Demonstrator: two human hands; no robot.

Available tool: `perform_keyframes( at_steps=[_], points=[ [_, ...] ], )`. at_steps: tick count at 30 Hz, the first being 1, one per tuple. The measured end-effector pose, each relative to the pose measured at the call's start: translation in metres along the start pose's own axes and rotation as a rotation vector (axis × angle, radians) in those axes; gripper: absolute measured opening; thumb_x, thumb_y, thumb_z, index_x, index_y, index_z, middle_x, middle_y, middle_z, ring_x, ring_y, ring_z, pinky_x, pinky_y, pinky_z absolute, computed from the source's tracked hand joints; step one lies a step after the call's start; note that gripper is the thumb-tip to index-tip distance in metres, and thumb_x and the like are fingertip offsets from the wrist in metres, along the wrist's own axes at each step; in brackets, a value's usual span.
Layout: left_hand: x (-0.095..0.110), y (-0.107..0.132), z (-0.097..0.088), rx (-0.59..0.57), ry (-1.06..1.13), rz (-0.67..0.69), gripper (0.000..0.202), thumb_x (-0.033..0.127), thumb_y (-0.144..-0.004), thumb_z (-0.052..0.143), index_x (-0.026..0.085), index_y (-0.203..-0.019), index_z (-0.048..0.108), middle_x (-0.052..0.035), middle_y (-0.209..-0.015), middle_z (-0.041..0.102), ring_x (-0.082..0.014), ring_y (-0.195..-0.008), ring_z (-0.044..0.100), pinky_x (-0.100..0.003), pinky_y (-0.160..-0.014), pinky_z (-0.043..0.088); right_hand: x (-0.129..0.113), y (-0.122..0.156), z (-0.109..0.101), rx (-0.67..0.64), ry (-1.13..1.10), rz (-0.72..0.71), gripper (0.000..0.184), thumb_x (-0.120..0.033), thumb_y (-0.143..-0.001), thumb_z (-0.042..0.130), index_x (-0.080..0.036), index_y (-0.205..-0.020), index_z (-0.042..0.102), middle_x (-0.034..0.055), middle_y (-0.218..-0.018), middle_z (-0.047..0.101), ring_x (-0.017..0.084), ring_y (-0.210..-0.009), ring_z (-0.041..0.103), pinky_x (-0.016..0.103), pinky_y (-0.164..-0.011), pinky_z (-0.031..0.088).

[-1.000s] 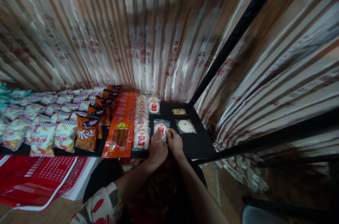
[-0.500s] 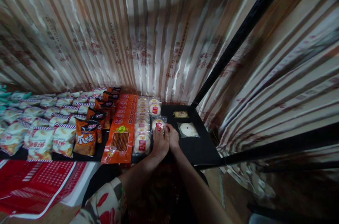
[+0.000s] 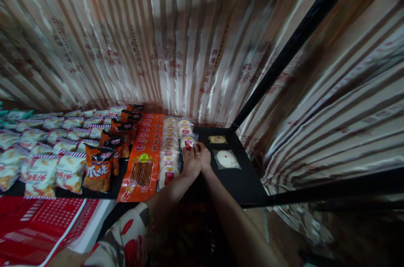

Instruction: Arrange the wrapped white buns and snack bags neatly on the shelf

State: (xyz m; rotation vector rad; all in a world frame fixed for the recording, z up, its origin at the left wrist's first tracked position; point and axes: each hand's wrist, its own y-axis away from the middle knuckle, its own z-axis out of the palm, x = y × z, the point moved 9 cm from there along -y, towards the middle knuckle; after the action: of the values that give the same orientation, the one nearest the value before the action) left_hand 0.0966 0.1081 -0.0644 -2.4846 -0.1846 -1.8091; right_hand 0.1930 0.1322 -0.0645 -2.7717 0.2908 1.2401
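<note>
A clear-wrapped round white pastry (image 3: 187, 142) with a red label lies on the black shelf (image 3: 202, 189), its near edge hidden by my fingers. My left hand (image 3: 191, 163) grips its near side. Close against it, my right hand (image 3: 204, 157) has its fingers closed at the pastry's right corner. Directly behind sits another wrapped pastry (image 3: 184, 128), which this one touches or slightly overlaps. To the left runs an overlapping row of the same wrapped pastries (image 3: 168, 175). A larger flat white round in clear wrap (image 3: 226, 159) and a small yellowish packet (image 3: 217, 139) lie to the right.
Orange packs of brown sticks (image 3: 140, 174) overlap beside the pastries. Further left stand orange-brown snack bags (image 3: 97, 170) and several rows of white snack bags (image 3: 41, 176). A red basket (image 3: 34, 225) is below the shelf. A black post (image 3: 271, 86) rises at the right corner before striped curtains (image 3: 176, 48).
Both hands have pushed the wrapped pastry away from me, up to the one behind it. The view has shifted slightly.
</note>
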Motion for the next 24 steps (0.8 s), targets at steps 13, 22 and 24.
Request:
perform_keyframes(
  at_steps=[13,22,24],
  points=[
    [0.007,-0.022,0.001,-0.059,-0.218,-0.001,0.035,0.02,-0.087,0.041,0.018,-0.118,0.056,-0.0112,-0.11,0.061,-0.0259,-0.116,0.049,-0.044,-0.105,0.032,-0.008,-0.025,0.006,0.027,-0.07,-0.075,0.035,-0.034,-0.081,0.042,-0.017,-0.101,0.065,0.007,-0.09,0.069,0.018,-0.081,0.063,0.029,-0.076,0.048],
    [0.007,-0.025,-0.003,-0.029,-0.297,0.031,0.037,0.02,-0.088,0.039,0.013,-0.121,0.054,-0.0153,-0.118,0.057,-0.0282,-0.121,0.046,-0.045,-0.105,0.032,-0.012,-0.031,0.01,0.059,-0.032,-0.097,0.034,-0.034,-0.083,0.044,-0.016,-0.103,0.064,0.0084,-0.094,0.069,0.019,-0.084,0.063,0.03,-0.079,0.048],
    [0.007,-0.025,-0.004,-0.02,-0.302,0.054,0.037,0.021,-0.089,0.038,0.015,-0.122,0.053,-0.0138,-0.118,0.057,-0.0263,-0.119,0.048,-0.041,-0.104,0.035,-0.012,-0.032,0.011,0.06,-0.019,-0.102,0.034,-0.033,-0.084,0.043,-0.016,-0.105,0.064,0.0094,-0.095,0.068,0.02,-0.086,0.063,0.031,-0.08,0.048]
  ],
)
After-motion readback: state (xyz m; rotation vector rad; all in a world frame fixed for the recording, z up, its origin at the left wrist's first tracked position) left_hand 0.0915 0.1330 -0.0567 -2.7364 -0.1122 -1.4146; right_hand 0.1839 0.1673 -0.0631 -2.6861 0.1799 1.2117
